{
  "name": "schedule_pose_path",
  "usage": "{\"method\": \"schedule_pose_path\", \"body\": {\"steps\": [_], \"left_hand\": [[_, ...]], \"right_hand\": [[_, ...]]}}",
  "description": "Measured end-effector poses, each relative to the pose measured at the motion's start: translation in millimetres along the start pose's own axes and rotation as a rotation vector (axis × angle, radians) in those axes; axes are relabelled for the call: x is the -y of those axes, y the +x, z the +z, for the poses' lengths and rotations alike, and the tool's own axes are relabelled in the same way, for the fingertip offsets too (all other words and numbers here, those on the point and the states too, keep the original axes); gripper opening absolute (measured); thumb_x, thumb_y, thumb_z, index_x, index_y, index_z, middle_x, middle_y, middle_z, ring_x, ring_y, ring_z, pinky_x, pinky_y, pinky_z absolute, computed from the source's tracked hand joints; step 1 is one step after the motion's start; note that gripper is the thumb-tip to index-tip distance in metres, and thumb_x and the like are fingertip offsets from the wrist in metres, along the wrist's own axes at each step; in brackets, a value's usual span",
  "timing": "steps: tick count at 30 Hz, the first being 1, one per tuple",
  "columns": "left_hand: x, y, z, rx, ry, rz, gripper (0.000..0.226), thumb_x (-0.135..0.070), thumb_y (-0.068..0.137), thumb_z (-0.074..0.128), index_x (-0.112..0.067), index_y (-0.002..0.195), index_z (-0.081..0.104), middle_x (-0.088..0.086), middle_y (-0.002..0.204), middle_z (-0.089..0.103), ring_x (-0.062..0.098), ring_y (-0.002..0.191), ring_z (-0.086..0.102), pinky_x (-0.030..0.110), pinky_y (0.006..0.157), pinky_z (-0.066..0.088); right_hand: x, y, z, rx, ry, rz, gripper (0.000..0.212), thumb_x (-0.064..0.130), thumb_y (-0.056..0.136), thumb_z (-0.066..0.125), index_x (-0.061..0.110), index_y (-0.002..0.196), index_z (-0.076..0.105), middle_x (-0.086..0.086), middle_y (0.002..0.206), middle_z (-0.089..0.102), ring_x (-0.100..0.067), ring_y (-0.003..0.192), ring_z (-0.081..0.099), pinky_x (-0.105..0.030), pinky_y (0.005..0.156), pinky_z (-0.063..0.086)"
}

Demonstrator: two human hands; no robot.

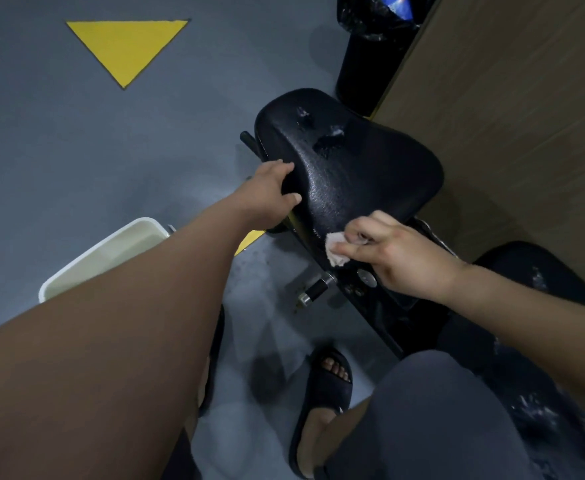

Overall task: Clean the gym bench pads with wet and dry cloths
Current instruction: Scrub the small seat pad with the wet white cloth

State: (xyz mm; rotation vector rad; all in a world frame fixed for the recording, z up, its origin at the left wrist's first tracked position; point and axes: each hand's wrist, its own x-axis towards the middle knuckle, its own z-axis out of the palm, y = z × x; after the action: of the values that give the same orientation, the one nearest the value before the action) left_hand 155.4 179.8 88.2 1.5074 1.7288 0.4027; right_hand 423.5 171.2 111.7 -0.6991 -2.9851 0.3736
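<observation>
Wiping looked midway: left hand [267,197] gripped the pad [360,171], right hand [400,259] pinched a cloth [336,251], wet patches [332,135] showed above centre.

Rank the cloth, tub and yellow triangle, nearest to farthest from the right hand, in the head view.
1. Cloth, pinched in the right hand.
2. Tub, on the floor, left.
3. Triangle, on the floor, upper left.
</observation>
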Motion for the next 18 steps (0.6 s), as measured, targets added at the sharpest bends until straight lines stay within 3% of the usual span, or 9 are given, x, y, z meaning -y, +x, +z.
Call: {"method": "schedule_pose_path", "body": {"steps": [6, 10, 15, 18], "left_hand": [[-1, 0, 2, 0.009, 0.040, 0.002, 0.074, -0.028, 0.100, 0.061, -0.016, 0.162, 0.021, 0.005, 0.170, 0.009, 0.019, 0.155, 0.016, 0.030, 0.123, 0.015], [-5, 3, 2, -0.003, 0.060, -0.010, 0.074, -0.032, 0.101, 0.059, -0.012, 0.161, 0.021, 0.008, 0.170, 0.009, 0.019, 0.155, 0.015, 0.028, 0.122, 0.014], [-10, 5, 7, 0.069, 0.098, -0.029, 0.087, -0.041, 0.102, 0.056, -0.011, 0.163, 0.002, 0.009, 0.170, -0.007, 0.022, 0.158, 0.002, 0.032, 0.124, 0.008], [-9, 7, 10, 0.083, 0.100, -0.033, 0.091, -0.043, 0.101, 0.058, -0.014, 0.163, -0.002, 0.007, 0.170, -0.014, 0.024, 0.158, 0.001, 0.034, 0.125, 0.010]], "right_hand": [[3, 33, 2, -0.054, 0.003, 0.031, 0.045, 0.000, 0.090, 0.044, 0.016, 0.122, 0.072, -0.007, 0.100, 0.055, -0.026, 0.085, 0.046, -0.042, 0.069, 0.051], [3, 22, 3, -0.027, -0.009, 0.034, 0.047, -0.003, 0.087, 0.048, 0.016, 0.124, 0.071, -0.008, 0.104, 0.056, -0.026, 0.087, 0.046, -0.043, 0.071, 0.051], [-17, -3, -15, 0.060, -0.004, -0.063, 0.048, 0.006, 0.094, 0.042, 0.020, 0.130, 0.070, -0.005, 0.109, 0.058, -0.024, 0.092, 0.049, -0.040, 0.075, 0.052], [-31, 17, -15, -0.002, -0.008, -0.039, 0.048, 0.007, 0.095, 0.040, 0.020, 0.128, 0.071, -0.005, 0.108, 0.058, -0.026, 0.090, 0.050, -0.042, 0.076, 0.052]]}}
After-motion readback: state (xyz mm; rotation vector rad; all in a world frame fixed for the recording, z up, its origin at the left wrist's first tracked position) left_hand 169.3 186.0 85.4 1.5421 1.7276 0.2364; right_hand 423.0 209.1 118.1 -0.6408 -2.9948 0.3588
